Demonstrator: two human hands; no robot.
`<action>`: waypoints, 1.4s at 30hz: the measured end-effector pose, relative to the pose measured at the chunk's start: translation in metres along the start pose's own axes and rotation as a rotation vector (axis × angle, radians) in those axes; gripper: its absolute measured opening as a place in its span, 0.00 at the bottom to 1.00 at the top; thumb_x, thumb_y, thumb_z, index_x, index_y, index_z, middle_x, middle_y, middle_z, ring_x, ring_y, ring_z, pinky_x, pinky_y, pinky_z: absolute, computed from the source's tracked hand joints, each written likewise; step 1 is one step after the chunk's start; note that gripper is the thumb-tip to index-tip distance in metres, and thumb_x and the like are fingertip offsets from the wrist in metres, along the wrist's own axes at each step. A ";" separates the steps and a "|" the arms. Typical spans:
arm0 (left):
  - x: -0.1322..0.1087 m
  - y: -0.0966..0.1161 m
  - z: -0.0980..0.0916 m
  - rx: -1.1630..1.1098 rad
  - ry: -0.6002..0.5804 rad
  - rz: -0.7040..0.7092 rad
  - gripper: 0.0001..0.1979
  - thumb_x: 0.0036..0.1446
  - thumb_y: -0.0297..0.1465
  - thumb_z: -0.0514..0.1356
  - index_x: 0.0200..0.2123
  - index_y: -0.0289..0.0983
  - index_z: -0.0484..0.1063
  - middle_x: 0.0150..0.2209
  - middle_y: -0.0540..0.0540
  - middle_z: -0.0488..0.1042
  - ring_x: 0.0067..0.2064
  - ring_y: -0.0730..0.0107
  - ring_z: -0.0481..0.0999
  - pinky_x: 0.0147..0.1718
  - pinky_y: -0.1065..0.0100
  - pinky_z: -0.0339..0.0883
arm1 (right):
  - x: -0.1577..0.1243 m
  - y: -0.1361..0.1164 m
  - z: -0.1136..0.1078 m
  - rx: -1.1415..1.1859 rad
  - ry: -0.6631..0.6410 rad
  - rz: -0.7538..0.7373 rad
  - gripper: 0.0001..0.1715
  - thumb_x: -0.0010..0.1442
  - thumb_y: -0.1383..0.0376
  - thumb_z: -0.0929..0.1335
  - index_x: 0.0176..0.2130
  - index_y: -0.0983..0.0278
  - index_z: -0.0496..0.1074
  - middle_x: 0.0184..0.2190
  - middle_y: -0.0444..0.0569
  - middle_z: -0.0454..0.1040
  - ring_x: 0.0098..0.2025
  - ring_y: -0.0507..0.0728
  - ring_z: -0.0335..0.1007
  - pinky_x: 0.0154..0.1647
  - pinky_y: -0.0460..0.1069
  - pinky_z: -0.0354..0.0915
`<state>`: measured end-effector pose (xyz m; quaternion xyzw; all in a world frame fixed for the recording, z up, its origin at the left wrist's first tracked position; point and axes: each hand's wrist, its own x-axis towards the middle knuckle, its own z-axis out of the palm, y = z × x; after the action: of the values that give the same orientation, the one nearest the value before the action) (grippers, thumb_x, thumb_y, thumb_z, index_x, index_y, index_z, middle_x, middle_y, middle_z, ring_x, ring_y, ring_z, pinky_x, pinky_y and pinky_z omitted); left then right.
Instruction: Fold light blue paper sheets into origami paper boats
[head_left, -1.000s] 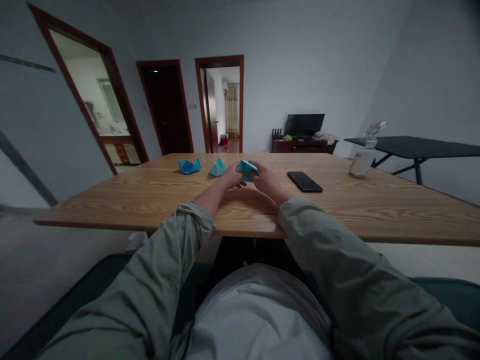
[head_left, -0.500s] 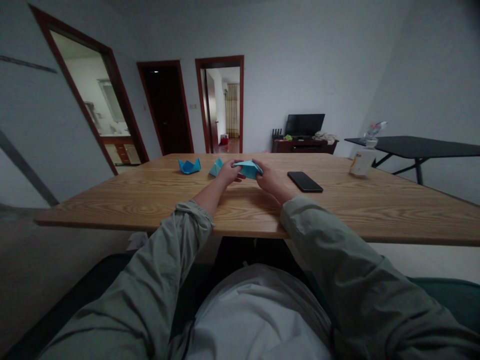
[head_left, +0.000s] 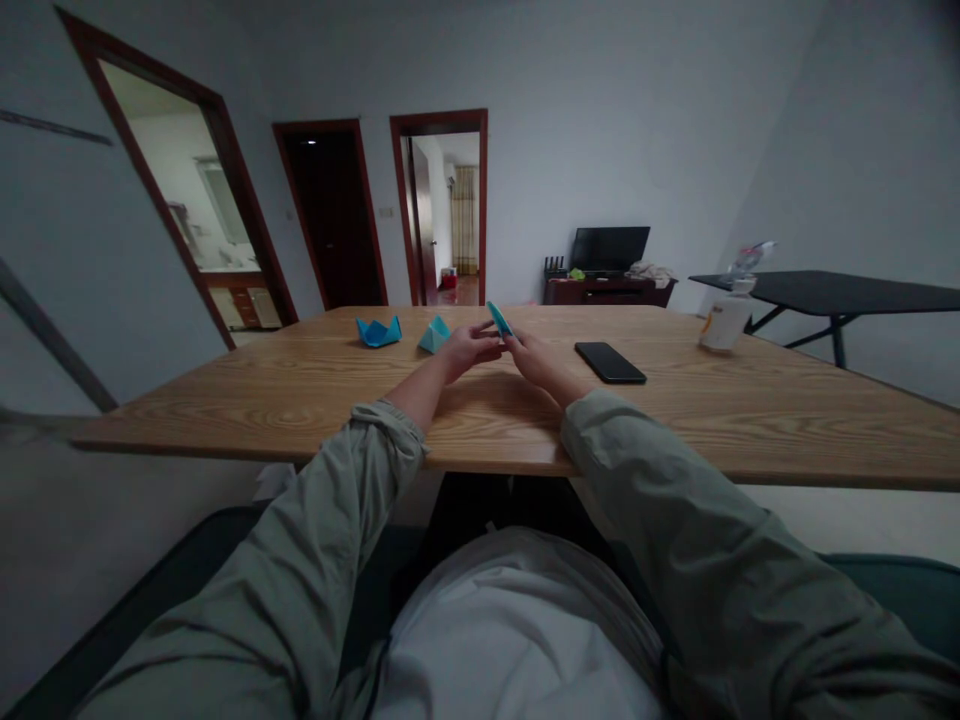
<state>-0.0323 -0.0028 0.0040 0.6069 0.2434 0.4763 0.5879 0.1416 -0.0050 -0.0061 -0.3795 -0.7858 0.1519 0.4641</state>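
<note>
A folded piece of light-blue paper stands on edge between my hands, just above the wooden table. My right hand grips its lower end between thumb and fingers. My left hand meets the paper from the left, its fingers closed at the lower part; the exact finger contact is partly hidden. Just beyond my left wrist sits a light-blue folded paper piece. Further left is a darker blue paper boat with raised points.
To the right of my right hand lies a black phone. A white bottle with a clear top stands further right. Past the table are a black folding table and a television on a low cabinet.
The blue paper has turned from lying broad and nearly level between both hands to standing steeply on edge. My left hand has shifted right, closer to my right hand.
</note>
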 end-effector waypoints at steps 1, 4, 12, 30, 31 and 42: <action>0.000 0.001 0.000 -0.020 0.005 0.014 0.26 0.42 0.31 0.73 0.46 0.36 0.74 0.45 0.42 0.79 0.42 0.67 0.79 0.49 0.63 0.69 | 0.000 0.000 0.001 0.034 -0.038 -0.025 0.32 0.67 0.51 0.58 0.61 0.65 0.68 0.60 0.53 0.69 0.63 0.61 0.62 0.67 0.58 0.53; 0.001 0.002 -0.001 0.005 0.044 0.019 0.26 0.41 0.33 0.74 0.46 0.34 0.76 0.45 0.41 0.79 0.42 0.66 0.79 0.49 0.62 0.69 | 0.001 0.000 0.006 0.110 -0.093 -0.070 0.34 0.66 0.47 0.58 0.60 0.64 0.69 0.60 0.52 0.69 0.65 0.60 0.60 0.69 0.57 0.49; -0.002 -0.001 0.002 0.328 0.046 0.016 0.32 0.46 0.36 0.72 0.56 0.41 0.72 0.59 0.37 0.70 0.46 0.62 0.79 0.40 0.66 0.71 | 0.006 0.004 0.009 0.138 -0.040 0.057 0.24 0.67 0.53 0.59 0.48 0.62 0.77 0.47 0.53 0.78 0.55 0.62 0.70 0.61 0.61 0.62; -0.005 0.003 0.001 0.393 0.122 0.041 0.32 0.47 0.32 0.70 0.54 0.39 0.62 0.52 0.40 0.73 0.40 0.71 0.76 0.37 0.69 0.69 | 0.001 -0.007 0.002 0.358 0.022 0.199 0.31 0.58 0.60 0.69 0.59 0.65 0.65 0.39 0.52 0.78 0.37 0.57 0.75 0.39 0.52 0.72; -0.005 0.003 0.001 0.421 0.140 0.054 0.32 0.47 0.32 0.70 0.54 0.39 0.62 0.50 0.41 0.74 0.40 0.70 0.76 0.36 0.70 0.68 | 0.001 -0.006 0.002 0.335 0.040 0.203 0.32 0.57 0.60 0.69 0.59 0.65 0.65 0.39 0.52 0.78 0.36 0.57 0.75 0.38 0.52 0.72; 0.000 0.005 0.000 0.585 0.308 0.138 0.23 0.47 0.34 0.70 0.47 0.33 0.72 0.36 0.43 0.78 0.35 0.68 0.75 0.32 0.69 0.70 | 0.004 -0.002 -0.002 0.148 0.216 0.198 0.49 0.50 0.55 0.73 0.64 0.68 0.57 0.38 0.51 0.76 0.35 0.57 0.73 0.35 0.51 0.70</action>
<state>-0.0339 -0.0035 0.0088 0.6859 0.4141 0.5108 0.3116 0.1410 -0.0034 -0.0015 -0.4340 -0.6769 0.2124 0.5553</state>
